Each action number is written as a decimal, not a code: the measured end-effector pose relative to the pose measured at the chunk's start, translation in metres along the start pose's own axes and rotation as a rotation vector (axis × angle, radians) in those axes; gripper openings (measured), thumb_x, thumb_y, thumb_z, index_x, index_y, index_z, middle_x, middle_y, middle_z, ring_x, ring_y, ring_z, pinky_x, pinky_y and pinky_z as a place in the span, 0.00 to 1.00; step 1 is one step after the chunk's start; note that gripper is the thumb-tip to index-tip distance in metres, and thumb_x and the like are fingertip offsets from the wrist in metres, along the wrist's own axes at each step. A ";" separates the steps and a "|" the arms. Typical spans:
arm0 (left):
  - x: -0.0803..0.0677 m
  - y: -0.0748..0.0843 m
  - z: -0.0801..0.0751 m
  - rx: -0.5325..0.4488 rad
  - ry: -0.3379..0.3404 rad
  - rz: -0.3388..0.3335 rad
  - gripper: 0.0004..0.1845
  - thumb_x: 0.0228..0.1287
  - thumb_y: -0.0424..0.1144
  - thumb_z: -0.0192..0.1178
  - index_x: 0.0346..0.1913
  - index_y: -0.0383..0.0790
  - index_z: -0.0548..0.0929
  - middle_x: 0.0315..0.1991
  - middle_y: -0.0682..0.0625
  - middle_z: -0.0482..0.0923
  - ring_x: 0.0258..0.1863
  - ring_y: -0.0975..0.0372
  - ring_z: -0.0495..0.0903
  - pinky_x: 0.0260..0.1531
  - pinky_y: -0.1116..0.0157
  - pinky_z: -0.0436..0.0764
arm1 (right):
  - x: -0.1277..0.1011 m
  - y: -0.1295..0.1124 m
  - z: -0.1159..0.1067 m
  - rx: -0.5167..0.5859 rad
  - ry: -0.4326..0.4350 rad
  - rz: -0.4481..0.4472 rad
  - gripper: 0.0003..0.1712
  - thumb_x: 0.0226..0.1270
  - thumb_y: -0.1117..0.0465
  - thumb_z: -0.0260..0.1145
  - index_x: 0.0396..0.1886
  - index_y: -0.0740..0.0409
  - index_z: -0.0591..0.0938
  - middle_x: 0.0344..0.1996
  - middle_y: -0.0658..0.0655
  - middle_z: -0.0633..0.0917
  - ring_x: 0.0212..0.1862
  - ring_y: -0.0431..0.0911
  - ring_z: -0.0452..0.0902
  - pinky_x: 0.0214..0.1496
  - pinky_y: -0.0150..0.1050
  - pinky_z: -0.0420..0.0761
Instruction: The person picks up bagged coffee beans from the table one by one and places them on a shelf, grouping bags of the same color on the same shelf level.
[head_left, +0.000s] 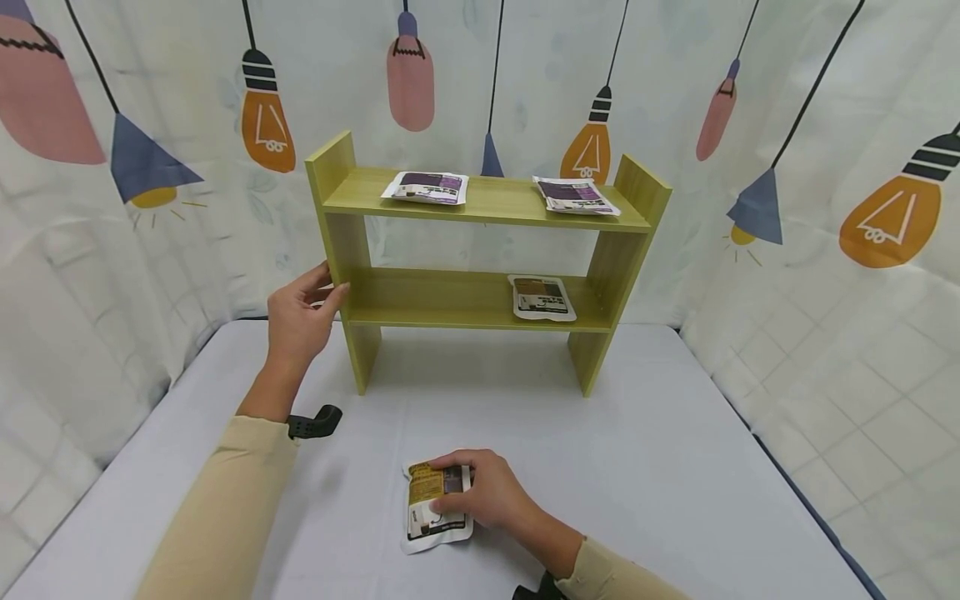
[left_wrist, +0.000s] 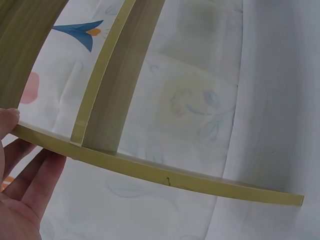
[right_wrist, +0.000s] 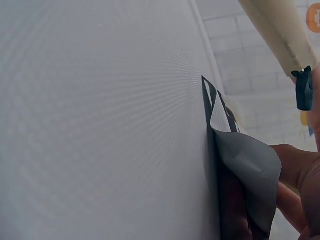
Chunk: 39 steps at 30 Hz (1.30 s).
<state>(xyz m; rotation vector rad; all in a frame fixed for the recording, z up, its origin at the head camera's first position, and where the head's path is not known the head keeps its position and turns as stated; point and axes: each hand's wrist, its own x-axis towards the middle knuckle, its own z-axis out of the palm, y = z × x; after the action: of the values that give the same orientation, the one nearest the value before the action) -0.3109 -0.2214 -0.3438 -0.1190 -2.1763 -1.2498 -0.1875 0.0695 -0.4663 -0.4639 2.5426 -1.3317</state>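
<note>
1. Right hand (head_left: pixel 487 493) pinches the yellow packet (head_left: pixel 435 507) on the table (head_left: pixel 675 467) (one edge curls up beneath its fingers).
2. Left hand (head_left: pixel 298 317), fingers relaxed, touches the shelf (head_left: pixel 341 225) upright just beside it.

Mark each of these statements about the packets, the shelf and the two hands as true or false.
1. The right hand rests on a yellow-and-brown flat packet lying on the white table. True.
2. The left hand holds a packet. False: it touches the left side panel of the yellow-green wooden shelf and holds no packet.
3. Two purple-printed packets lie on the top board: a left one and a right one. True.
4. The lower board is bare. False: a brown-printed packet lies at its right end.
5. The shelf lies on its side. False: it stands upright on the table.
</note>
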 end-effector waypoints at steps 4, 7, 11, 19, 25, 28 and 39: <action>0.000 0.000 0.000 -0.001 0.003 0.003 0.26 0.73 0.48 0.63 0.72 0.56 0.76 0.63 0.47 0.83 0.57 0.51 0.86 0.54 0.64 0.86 | 0.001 0.001 0.000 -0.003 0.010 -0.011 0.27 0.47 0.55 0.85 0.50 0.32 0.89 0.52 0.41 0.89 0.56 0.41 0.80 0.58 0.39 0.76; 0.000 0.000 -0.001 0.001 0.006 0.002 0.26 0.72 0.49 0.63 0.72 0.55 0.76 0.63 0.47 0.83 0.57 0.51 0.86 0.54 0.65 0.86 | 0.002 0.002 0.000 0.004 0.021 -0.027 0.27 0.48 0.55 0.85 0.51 0.32 0.89 0.53 0.41 0.89 0.59 0.43 0.80 0.62 0.42 0.77; 0.000 0.000 -0.001 0.000 0.006 -0.002 0.26 0.72 0.49 0.63 0.72 0.56 0.76 0.63 0.47 0.83 0.57 0.52 0.86 0.53 0.68 0.86 | 0.004 0.003 -0.001 0.011 0.035 -0.040 0.27 0.49 0.55 0.85 0.51 0.32 0.89 0.53 0.41 0.89 0.61 0.44 0.80 0.66 0.46 0.76; 0.000 -0.001 -0.002 -0.003 0.012 0.007 0.26 0.73 0.46 0.63 0.71 0.56 0.76 0.63 0.47 0.84 0.56 0.51 0.86 0.54 0.65 0.86 | 0.007 0.003 -0.003 0.046 0.047 -0.067 0.27 0.50 0.56 0.84 0.52 0.36 0.89 0.54 0.45 0.89 0.61 0.46 0.80 0.66 0.45 0.74; -0.001 0.000 -0.001 -0.017 0.008 0.012 0.26 0.72 0.47 0.64 0.71 0.55 0.77 0.63 0.46 0.83 0.56 0.50 0.86 0.51 0.73 0.85 | 0.011 0.002 -0.004 0.068 0.052 -0.064 0.27 0.50 0.55 0.84 0.53 0.37 0.89 0.55 0.47 0.89 0.64 0.50 0.79 0.71 0.54 0.72; -0.001 0.000 -0.001 -0.023 0.007 0.018 0.26 0.72 0.47 0.64 0.71 0.55 0.77 0.63 0.46 0.83 0.56 0.50 0.86 0.49 0.76 0.84 | 0.014 0.002 -0.004 0.092 0.055 -0.050 0.27 0.51 0.55 0.84 0.53 0.36 0.89 0.56 0.48 0.88 0.67 0.51 0.77 0.73 0.59 0.69; -0.001 -0.002 -0.001 -0.009 0.007 0.012 0.26 0.73 0.49 0.63 0.72 0.55 0.76 0.63 0.47 0.83 0.56 0.52 0.87 0.50 0.75 0.84 | 0.029 0.005 -0.006 0.139 0.076 -0.046 0.26 0.54 0.55 0.83 0.54 0.33 0.88 0.60 0.47 0.86 0.67 0.50 0.74 0.73 0.61 0.68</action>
<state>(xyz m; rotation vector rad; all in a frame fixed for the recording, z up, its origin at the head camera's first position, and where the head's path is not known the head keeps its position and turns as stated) -0.3106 -0.2229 -0.3453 -0.1307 -2.1616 -1.2513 -0.2166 0.0654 -0.4688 -0.4552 2.4909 -1.5581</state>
